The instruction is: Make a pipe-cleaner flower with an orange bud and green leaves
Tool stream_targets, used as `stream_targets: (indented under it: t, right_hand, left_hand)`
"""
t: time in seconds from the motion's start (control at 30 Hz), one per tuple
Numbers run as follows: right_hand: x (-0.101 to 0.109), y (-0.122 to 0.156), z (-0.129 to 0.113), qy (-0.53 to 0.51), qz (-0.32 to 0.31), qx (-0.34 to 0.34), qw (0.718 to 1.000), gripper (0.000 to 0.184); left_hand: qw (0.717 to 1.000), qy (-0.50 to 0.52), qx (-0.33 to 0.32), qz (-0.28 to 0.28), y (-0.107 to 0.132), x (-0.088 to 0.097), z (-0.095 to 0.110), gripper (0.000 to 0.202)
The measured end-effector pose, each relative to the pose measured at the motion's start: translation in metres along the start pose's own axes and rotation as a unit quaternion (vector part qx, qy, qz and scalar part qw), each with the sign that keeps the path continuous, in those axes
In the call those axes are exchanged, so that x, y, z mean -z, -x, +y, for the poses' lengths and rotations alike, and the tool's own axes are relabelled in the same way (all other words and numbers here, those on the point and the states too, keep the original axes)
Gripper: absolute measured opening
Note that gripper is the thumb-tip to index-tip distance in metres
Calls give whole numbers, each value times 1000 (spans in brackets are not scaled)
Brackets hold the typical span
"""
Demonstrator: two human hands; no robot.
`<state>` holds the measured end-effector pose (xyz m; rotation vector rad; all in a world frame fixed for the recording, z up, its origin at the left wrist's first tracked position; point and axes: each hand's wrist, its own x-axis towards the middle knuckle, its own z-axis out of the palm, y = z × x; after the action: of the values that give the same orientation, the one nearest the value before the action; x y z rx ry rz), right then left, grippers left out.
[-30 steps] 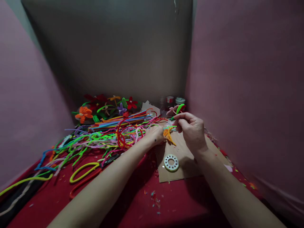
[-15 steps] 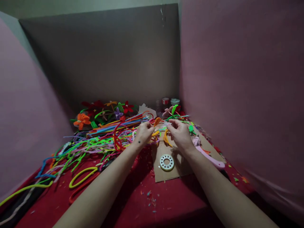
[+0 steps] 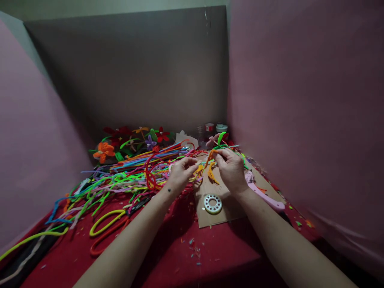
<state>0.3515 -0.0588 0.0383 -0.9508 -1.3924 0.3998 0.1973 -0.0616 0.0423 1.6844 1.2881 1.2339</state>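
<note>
My right hand (image 3: 231, 170) pinches an orange pipe-cleaner piece (image 3: 209, 158), bent like a petal, between thumb and forefinger. It is held above the cardboard sheet (image 3: 234, 206). To the left, my left hand (image 3: 181, 175) hovers with its thumb and forefinger a little apart, and I see nothing between them. Below the hands, more orange pipe-cleaner pieces (image 3: 212, 175) lie on the cardboard. Nearer to me on the sheet rests a round tape roll (image 3: 213, 204) with a ring of holes. The fingertips are small and dim in this view.
Tangled coloured pipe cleaners (image 3: 120, 182) spread over the red cloth (image 3: 168, 244) at the left. Pipe-cleaner flowers (image 3: 103, 152) stand behind them. Yellow-handled scissors (image 3: 106, 222) lie near my left forearm, a pink handled tool (image 3: 267, 198) by my right. Jars (image 3: 221, 129) stand at the back.
The orange piece has passed from my left fingers to my right hand. My left thumb and forefinger have parted.
</note>
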Motion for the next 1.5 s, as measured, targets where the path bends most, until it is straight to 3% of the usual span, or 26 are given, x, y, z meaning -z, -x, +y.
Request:
stream_targets:
  t: [0.07, 0.2, 0.4, 0.5, 0.57, 0.63, 0.7, 0.8, 0.93, 1.1, 1.23, 1.3, 1.37, 1.43, 1.5]
  right_hand:
    - [0, 2, -6, -67, -59, -56, 994, 19]
    - [-8, 11, -18, -200, -150, -145, 957, 19]
    - [-9, 24, -27, -201, -196, -170, 945, 27]
    - [17, 31, -21, -58, -184, -92, 977, 41]
    - [43, 37, -13, 113, -153, -17, 982, 33]
    - [69, 45, -2, 292, -141, 16, 946, 31]
    - [90, 53, 9, 431, -156, 20, 888, 38]
    - [106, 66, 21, 546, -190, -5, 816, 51]
    - [108, 75, 27, 583, -198, -27, 788, 44]
    - [113, 81, 38, 542, -147, -12, 827, 54]
    - [121, 83, 40, 411, -75, 47, 907, 46]
    - [120, 81, 32, 310, -44, 3, 950, 44]
    - [113, 76, 19, 176, -14, -91, 980, 46]
    - [100, 69, 4, 32, 9, -183, 983, 43]
    - [84, 62, -11, -108, -18, -232, 967, 31]
  left_hand:
    - [998, 57, 25, -1, 5, 5, 10, 26]
    - [990, 89, 63, -84, 19, 9, 29, 21]
    - [987, 85, 93, -103, 29, 13, 23, 20]
    - [982, 127, 105, -91, 30, 18, 11, 23]
    - [977, 159, 121, -77, 30, 20, 2, 24]
    - [966, 198, 145, -79, 30, 21, -5, 23]
    - [957, 228, 160, -80, 30, 20, -11, 21]
    - [953, 238, 172, -78, 30, 18, -16, 20]
    - [948, 243, 188, -82, 30, 17, -20, 18]
    - [945, 248, 200, -68, 31, 16, -20, 13]
    - [937, 267, 213, -64, 31, 15, -20, 12]
    - [935, 279, 211, -61, 31, 15, -20, 13]
    - [935, 286, 203, -57, 31, 15, -19, 15]
    - [937, 289, 187, -52, 31, 17, -17, 16]
    - [941, 292, 168, -43, 32, 19, -14, 16]
